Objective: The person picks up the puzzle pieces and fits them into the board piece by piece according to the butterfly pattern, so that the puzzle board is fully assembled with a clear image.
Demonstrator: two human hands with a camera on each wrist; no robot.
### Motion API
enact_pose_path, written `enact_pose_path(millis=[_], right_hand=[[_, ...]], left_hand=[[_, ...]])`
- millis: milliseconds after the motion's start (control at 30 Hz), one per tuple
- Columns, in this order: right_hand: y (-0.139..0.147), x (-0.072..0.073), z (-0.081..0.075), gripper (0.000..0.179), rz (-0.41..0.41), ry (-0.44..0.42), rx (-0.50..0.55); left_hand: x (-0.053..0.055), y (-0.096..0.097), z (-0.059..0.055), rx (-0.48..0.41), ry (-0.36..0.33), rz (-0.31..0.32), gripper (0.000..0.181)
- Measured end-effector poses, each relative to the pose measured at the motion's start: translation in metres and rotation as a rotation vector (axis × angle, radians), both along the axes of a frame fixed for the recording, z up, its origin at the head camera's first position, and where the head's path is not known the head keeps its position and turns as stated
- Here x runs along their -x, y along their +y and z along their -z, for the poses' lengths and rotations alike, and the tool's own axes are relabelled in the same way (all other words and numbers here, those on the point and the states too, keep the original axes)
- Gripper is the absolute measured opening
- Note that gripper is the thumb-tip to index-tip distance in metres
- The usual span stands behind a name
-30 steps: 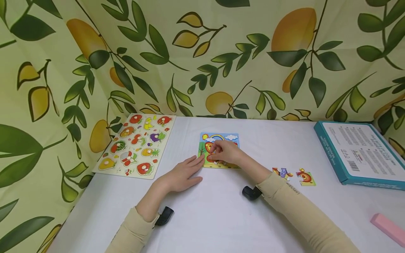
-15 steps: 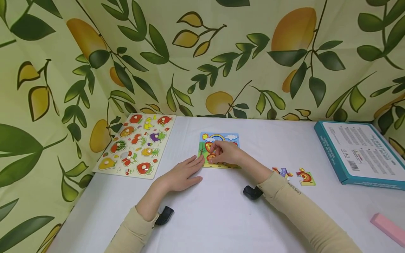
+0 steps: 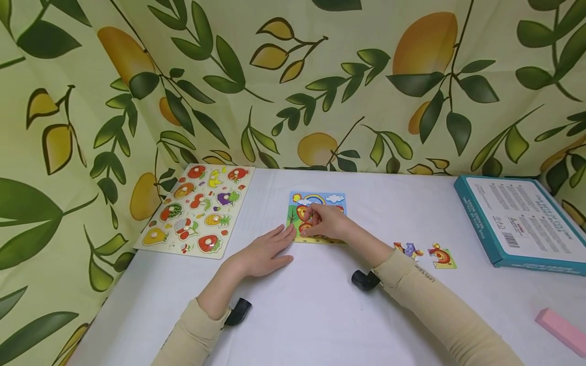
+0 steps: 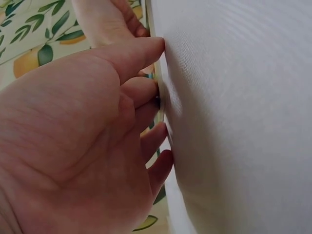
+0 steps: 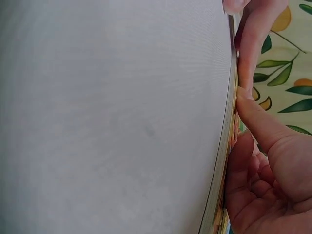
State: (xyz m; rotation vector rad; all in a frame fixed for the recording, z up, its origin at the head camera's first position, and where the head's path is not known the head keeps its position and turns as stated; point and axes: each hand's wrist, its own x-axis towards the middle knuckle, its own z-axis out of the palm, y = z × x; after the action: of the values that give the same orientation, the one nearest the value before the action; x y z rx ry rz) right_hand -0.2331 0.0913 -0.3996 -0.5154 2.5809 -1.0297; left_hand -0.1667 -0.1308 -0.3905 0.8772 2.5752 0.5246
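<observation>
A small jigsaw puzzle board (image 3: 318,198) with a rainbow, sun and red-orange cartoon figures lies flat on the white table. My left hand (image 3: 267,251) rests beside it, fingers stretched, fingertips touching its left edge. Over the board, my right hand (image 3: 327,222) has thumb and index finger down on a red-orange puzzle piece (image 3: 305,228), pinching it at the board's surface. The other right fingers curl in, as the right wrist view shows. Part of the picture is hidden under this hand. Two loose pieces lie to the right: a purple one (image 3: 410,250) and a red-orange one (image 3: 442,256).
A fruit peg puzzle board (image 3: 197,211) lies at the left. At the right stands a teal box (image 3: 526,223) with a printed white label. A pink block (image 3: 562,330) is near the right front. Fruit-patterned cloth (image 3: 348,96) hangs behind the table (image 3: 302,315).
The right wrist and forearm have shifted very slightly; thumb and index finger stay at the same spot on the puzzle. The left hand has not moved.
</observation>
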Motion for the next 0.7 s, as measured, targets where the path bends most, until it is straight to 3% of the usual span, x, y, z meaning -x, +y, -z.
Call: enact_pose_path(millis=[400,700], right_hand=[[0.0025,-0.0010,-0.0019,0.033,-0.015,-0.013,0.012],[0.0033,0.0003,-0.0002,0.032,-0.017,-0.012,0.027]], left_hand=[[-0.0003,-0.0013,0.0012,0.009,0.036,0.000,0.061],[-0.0017,0.0029,-0.0023,0.016,0.021,-0.029,0.065]])
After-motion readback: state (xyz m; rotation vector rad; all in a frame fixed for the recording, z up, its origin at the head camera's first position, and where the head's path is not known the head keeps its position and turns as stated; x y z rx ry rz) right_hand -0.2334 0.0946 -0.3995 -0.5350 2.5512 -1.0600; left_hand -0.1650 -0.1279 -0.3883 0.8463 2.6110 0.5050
